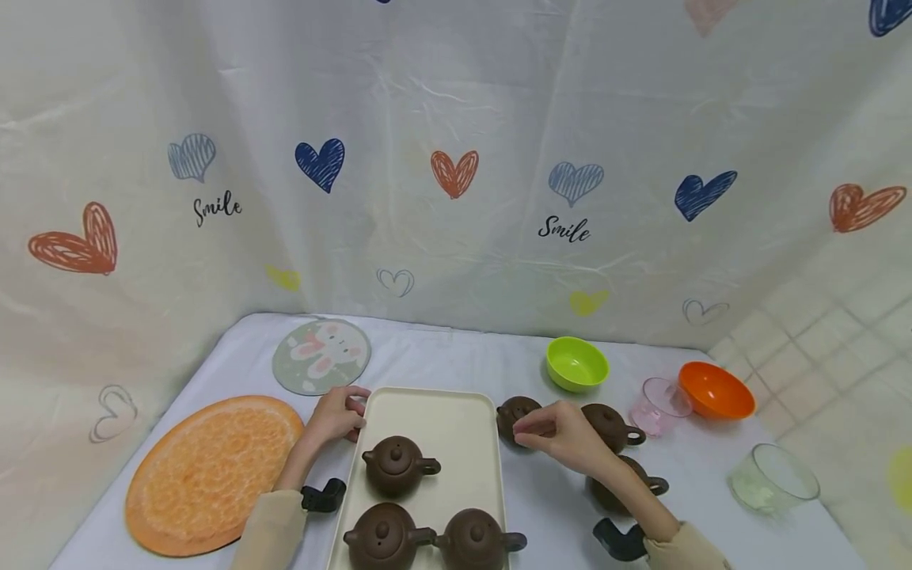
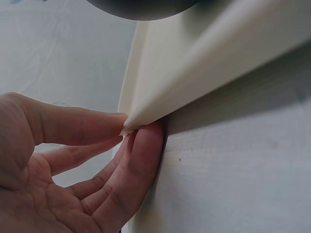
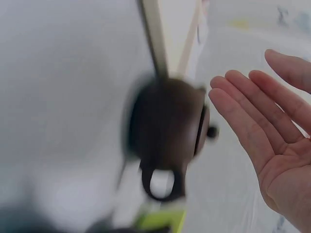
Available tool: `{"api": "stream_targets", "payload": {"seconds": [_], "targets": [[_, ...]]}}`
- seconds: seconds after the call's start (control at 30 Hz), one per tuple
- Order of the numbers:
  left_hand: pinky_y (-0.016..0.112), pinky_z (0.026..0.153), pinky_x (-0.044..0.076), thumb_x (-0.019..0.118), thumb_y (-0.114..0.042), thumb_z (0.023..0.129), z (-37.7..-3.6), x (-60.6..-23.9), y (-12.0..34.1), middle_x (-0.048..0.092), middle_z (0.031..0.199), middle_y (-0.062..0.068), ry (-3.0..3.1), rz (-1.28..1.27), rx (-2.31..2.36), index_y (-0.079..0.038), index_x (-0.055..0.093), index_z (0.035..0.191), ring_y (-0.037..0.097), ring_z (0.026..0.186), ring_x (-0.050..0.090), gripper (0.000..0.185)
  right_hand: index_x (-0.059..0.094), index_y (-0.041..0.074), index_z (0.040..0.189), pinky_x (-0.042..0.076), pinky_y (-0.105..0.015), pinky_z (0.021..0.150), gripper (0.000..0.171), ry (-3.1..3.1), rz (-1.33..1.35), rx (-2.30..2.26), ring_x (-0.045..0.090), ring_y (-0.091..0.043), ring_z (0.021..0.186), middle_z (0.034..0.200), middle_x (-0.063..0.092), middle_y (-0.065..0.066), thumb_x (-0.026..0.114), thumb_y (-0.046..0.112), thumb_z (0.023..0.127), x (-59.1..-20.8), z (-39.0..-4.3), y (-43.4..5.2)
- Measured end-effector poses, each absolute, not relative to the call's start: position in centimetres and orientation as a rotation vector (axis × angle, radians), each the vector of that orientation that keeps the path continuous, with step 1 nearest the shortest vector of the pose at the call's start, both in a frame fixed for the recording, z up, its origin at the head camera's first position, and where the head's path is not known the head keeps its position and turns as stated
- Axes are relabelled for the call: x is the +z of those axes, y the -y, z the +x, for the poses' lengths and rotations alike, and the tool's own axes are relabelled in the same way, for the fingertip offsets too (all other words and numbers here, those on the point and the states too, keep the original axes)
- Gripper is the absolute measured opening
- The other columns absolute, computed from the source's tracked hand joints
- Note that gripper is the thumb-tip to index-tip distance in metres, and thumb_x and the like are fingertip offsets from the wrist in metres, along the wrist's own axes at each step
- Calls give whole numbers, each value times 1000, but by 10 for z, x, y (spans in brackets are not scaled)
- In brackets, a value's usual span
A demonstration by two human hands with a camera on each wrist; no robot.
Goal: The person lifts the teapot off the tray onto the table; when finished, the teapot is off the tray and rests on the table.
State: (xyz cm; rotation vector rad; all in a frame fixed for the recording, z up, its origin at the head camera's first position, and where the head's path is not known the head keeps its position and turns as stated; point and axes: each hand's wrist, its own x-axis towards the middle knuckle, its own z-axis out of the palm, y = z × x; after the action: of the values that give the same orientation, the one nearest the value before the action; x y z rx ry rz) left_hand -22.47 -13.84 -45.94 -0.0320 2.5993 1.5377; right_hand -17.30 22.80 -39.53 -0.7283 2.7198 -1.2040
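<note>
My left hand (image 1: pixel 335 418) pinches the left edge of a cream tray (image 1: pixel 445 416); in the left wrist view, thumb and fingers close on its rim (image 2: pixel 184 77). On the tray stand three brown teapots, one further back (image 1: pixel 396 465) and two in front (image 1: pixel 385 538) (image 1: pixel 474 540). Just past the tray's right edge is a small brown teapot (image 1: pixel 514 413). My right hand (image 1: pixel 566 437) is above and beside it, partly covering it. In the right wrist view, the fingers (image 3: pixel 243 104) are extended, apart from the teapot (image 3: pixel 167 124), which looks blurred.
Two more brown teapots (image 1: pixel 606 426) (image 1: pixel 614 492) stand right of my right hand, one partly behind the forearm. Further right are a green bowl (image 1: pixel 577 364), an orange bowl (image 1: pixel 716 390), a pink glass (image 1: pixel 661 405) and a clear glass (image 1: pixel 773 479). Left lie an orange round mat (image 1: pixel 214 475) and a rabbit mat (image 1: pixel 321 356).
</note>
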Motion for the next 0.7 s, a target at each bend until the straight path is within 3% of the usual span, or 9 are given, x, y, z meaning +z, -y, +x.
{"api": "stream_targets", "payload": {"seconds": [0.33,0.7], "targets": [[32,47,56,62,11,70,-225,-459,138,63,78,11,-2602,-32,1544,7,61,118,16,51,60,48,74,-2,94,55,-15,67,19,-2681,-892,-1070,70,-14,77,87,73,-7,75,10,80,-398,-181,-166],[32,46,56,61,12,69,-224,-461,139,63,76,11,-2611,-16,1551,8,61,117,16,50,60,48,73,-5,94,55,-14,68,18,-2570,-947,-1076,70,-13,78,88,73,-10,74,7,81,-406,-183,-137]]}}
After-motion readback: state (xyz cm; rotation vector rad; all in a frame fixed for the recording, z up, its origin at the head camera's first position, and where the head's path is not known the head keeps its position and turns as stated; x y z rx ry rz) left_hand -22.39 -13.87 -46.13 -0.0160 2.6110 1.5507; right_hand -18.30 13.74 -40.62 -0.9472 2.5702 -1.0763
